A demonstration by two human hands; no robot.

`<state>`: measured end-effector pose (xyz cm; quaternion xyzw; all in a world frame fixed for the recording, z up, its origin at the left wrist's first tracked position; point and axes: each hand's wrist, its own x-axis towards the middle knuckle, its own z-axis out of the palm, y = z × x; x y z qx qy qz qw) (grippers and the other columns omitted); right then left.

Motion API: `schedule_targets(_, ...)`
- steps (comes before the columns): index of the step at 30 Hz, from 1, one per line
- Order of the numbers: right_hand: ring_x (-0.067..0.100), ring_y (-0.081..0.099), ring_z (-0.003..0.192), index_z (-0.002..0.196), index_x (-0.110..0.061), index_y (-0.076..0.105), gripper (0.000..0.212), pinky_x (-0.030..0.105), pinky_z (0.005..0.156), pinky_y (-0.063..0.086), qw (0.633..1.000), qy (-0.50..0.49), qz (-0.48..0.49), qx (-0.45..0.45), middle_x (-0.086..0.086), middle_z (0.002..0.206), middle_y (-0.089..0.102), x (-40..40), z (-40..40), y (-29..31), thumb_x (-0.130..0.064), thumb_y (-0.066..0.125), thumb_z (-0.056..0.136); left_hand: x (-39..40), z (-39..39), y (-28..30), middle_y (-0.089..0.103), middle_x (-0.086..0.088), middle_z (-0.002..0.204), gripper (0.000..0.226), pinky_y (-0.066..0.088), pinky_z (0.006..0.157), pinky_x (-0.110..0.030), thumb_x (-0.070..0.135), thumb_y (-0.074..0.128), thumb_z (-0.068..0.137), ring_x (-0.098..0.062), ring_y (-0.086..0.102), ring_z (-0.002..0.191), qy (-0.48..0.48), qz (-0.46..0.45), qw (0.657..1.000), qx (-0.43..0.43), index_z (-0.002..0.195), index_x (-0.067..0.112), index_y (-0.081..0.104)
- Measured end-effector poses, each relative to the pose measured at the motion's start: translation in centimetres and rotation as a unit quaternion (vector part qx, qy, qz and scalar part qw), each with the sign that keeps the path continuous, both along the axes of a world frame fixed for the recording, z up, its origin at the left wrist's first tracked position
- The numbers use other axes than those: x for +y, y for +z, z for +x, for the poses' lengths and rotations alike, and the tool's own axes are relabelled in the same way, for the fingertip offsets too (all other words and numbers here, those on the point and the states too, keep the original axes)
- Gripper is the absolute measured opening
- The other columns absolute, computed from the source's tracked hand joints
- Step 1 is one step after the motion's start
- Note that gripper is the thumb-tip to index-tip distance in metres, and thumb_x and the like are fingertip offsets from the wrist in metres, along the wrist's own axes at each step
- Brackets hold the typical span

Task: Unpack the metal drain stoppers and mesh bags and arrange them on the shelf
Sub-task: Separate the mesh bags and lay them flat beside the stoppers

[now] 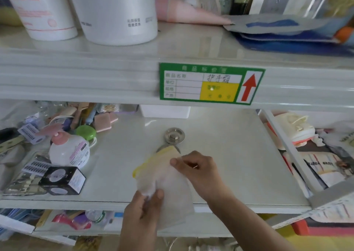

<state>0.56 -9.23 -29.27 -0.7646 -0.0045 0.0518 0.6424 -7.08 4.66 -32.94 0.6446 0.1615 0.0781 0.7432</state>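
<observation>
Over the pale shelf (239, 155), I see my left hand (142, 210) pinching the near corner of a white mesh bag with a yellow edge (164, 183), my right hand (199, 171) gripping its top, and a round metal drain stopper (174, 135) lying at twelve o'clock just beyond it.
</observation>
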Motion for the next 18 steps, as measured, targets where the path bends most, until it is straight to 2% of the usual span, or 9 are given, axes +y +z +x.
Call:
schedule_targets(2,0.007,0.05,0.06,0.078,-0.004,0.076,0.022,0.017,0.058,0.04,0.999,-0.019,0.028,0.004,-0.003,0.068,0.056,-1.7,-0.3,-0.3,-0.026,0.075,0.084,-0.3,0.2,0.1,0.073,0.014,0.062,0.039,0.049,0.051,-0.012,0.056,0.061,0.076,-0.002,0.067,0.058,0.009,-0.088,0.996,0.026,0.08,0.019,0.071)
schedule_targets(3,0.008,0.049,0.06,0.08,0.001,0.074,0.025,0.019,0.059,0.038,0.999,-0.026,0.045,0.006,-0.001,0.065,0.054,-2.7,-0.3,-0.5,-0.023,0.073,0.086,-0.4,0.2,0.1,0.079,0.013,0.077,0.045,0.054,0.058,-0.019,0.057,0.054,0.077,-0.004,0.073,0.072,0.014,-0.121,0.992,0.037,0.089,0.02,0.076)
schedule_targets(5,0.014,0.051,0.066,0.084,0.003,0.073,0.023,0.026,0.063,0.039,0.994,-0.06,0.09,0.021,0.003,0.066,0.06,-5.2,0.2,-0.8,-0.018,0.067,0.09,-0.3,0.2,0.6,0.078,0.02,0.1,0.044,0.054,0.077,-0.024,0.054,0.051,0.083,-0.001,0.069,0.098,0.013,-0.09,0.996,0.027,0.102,0.026,0.079)
schedule_targets(6,0.017,0.055,0.068,0.086,0.001,0.073,0.02,0.03,0.066,0.042,0.992,-0.082,0.098,0.025,0.004,0.068,0.066,-6.6,0.8,-1.0,-0.016,0.064,0.091,0.0,0.3,0.6,0.076,0.022,0.102,0.033,0.052,0.081,-0.017,0.043,0.056,0.087,0.006,0.067,0.1,0.029,-0.055,0.998,0.013,0.103,0.025,0.079)
schedule_targets(7,0.019,0.057,0.068,0.088,0.0,0.073,0.019,0.031,0.066,0.045,0.991,-0.102,0.084,0.024,0.004,0.07,0.07,-8.1,1.7,-1.3,-0.015,0.063,0.093,0.4,0.2,0.5,0.077,0.018,0.104,0.023,0.05,0.08,-0.008,0.027,0.062,0.09,0.013,0.066,0.096,0.046,-0.043,0.998,0.006,0.105,0.021,0.078)
schedule_targets(9,0.02,0.061,0.064,0.09,-0.004,0.073,0.016,0.032,0.063,0.049,0.992,-0.122,-0.016,0.013,0.004,0.068,0.072,-10.7,4.2,-2.0,-0.014,0.06,0.095,0.9,0.0,-0.2,0.075,0.004,0.114,0.026,0.046,0.074,0.001,0.0,0.065,0.088,0.018,0.065,0.09,0.039,-0.036,0.999,0.012,0.107,0.015,0.074)
schedule_targets(12,0.009,0.059,0.052,0.098,-0.009,0.073,0.017,0.023,0.059,0.049,0.985,-0.108,-0.135,-0.013,0.001,0.064,0.069,-12.4,8.1,-2.5,-0.009,0.056,0.096,1.2,-0.3,-0.3,0.071,0.006,0.109,0.032,0.043,0.068,0.005,-0.007,0.065,0.086,0.023,0.062,0.076,0.06,0.007,0.998,0.034,0.11,0.014,0.073)
schedule_targets(16,0.008,0.057,0.052,0.1,-0.015,0.074,0.018,0.02,0.056,0.049,0.992,-0.089,-0.08,-0.041,0.0,0.065,0.066,-11.2,12.3,-2.0,-0.012,0.057,0.096,1.0,-1.2,-0.8,0.069,-0.002,0.093,0.033,0.04,0.059,0.005,-0.006,0.067,0.085,0.013,0.056,0.054,0.085,0.063,0.994,0.034,0.104,0.02,0.074)
schedule_targets(18,0.009,0.054,0.049,0.1,-0.016,0.074,0.017,0.021,0.05,0.047,0.992,-0.107,-0.053,-0.046,0.001,0.064,0.062,-10.4,14.3,-2.7,-0.016,0.057,0.096,1.0,-1.2,-0.8,0.069,0.003,0.087,0.035,0.04,0.055,0.004,-0.003,0.069,0.084,0.007,0.051,0.047,0.107,0.063,0.991,0.047,0.099,0.029,0.074)
